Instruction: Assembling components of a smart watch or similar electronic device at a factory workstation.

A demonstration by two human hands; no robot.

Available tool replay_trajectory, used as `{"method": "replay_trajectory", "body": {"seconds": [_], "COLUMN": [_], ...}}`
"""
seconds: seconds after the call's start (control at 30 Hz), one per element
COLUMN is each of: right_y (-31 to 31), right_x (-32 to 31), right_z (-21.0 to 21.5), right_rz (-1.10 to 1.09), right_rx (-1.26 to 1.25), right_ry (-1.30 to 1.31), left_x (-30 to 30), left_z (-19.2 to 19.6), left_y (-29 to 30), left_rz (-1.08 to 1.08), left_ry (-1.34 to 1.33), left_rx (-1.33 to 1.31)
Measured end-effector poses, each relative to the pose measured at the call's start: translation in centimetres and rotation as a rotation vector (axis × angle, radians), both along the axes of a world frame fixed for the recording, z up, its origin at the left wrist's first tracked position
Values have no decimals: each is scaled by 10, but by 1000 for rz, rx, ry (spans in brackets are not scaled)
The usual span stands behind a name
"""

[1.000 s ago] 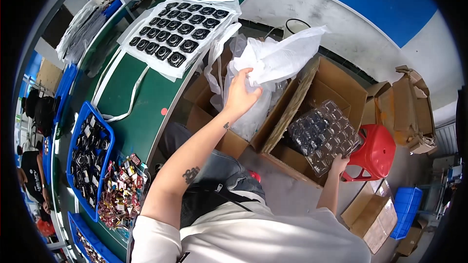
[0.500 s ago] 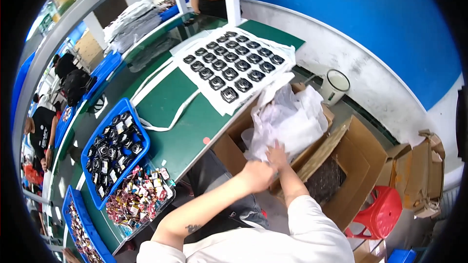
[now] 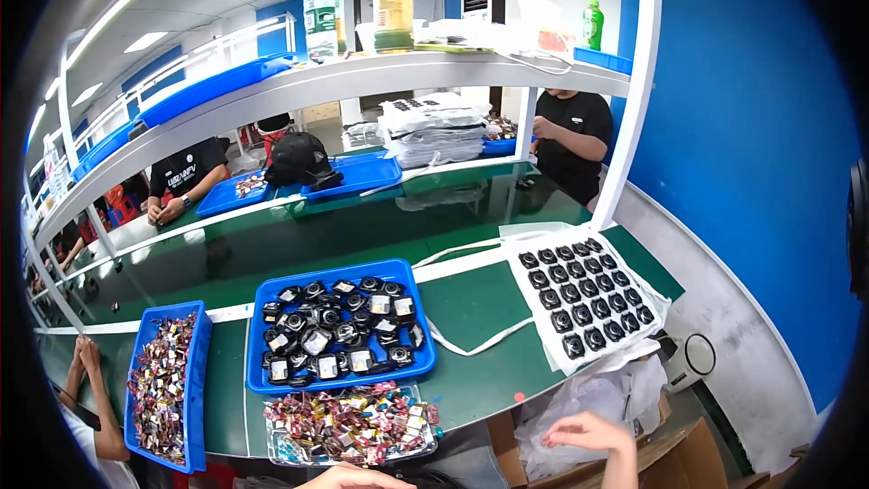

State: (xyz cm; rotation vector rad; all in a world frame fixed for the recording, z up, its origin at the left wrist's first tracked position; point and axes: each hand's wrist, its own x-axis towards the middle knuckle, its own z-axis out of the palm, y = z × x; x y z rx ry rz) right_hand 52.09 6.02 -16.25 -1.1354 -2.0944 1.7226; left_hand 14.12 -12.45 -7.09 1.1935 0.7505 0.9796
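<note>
My right hand (image 3: 590, 435) is above the box at the lower right, in front of a bundle of white plastic bags (image 3: 579, 403). Its fingers are apart and loosely bent, with nothing in them. Only the upper part of my left hand (image 3: 358, 478) shows at the bottom edge, its fingers mostly cut off. It is nearest a clear tray (image 3: 421, 451) heaped with small red, gold and white parts (image 3: 353, 421). Behind that, a blue tray (image 3: 262, 308) holds black square parts with round centres (image 3: 346, 333). A white sheet (image 3: 543, 330) at the right carries rows of similar black parts (image 3: 588, 282).
A narrow blue bin (image 3: 195, 426) of small parts stands left on the green table (image 3: 462, 308). A white strap (image 3: 480, 344) loops across the table. Overhead, a shelf (image 3: 480, 72) bears bottles. Other people (image 3: 575, 136) sit across and at the left. A cardboard box (image 3: 688, 453) is below.
The view has lifted and swung left, from the floor boxes to the table and shelf. My hands have come apart; the right has left the plastic bags, the left has dropped to the lower edge.
</note>
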Motion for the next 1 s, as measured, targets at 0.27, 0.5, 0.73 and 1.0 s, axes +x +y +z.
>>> {"method": "replay_trajectory", "body": {"seconds": [0.27, 0.5, 0.73, 1.0], "right_y": [140, 265, 229, 227], "right_x": [-201, -248, -257, -233], "right_z": [269, 338, 302, 288], "right_rz": [-290, -424, -373, -343], "right_rx": [1877, 1983, 2479, 2490], "right_ry": [285, -4, 145, 24], "left_x": [-36, -55, -75, -70], "left_z": [17, 21, 18, 23], "left_y": [-8, -27, -25, 2], "left_rz": [150, 317, 235, 129], "left_ry": [130, 289, 281, 319], "left_rx": [212, 257, 286, 308]}}
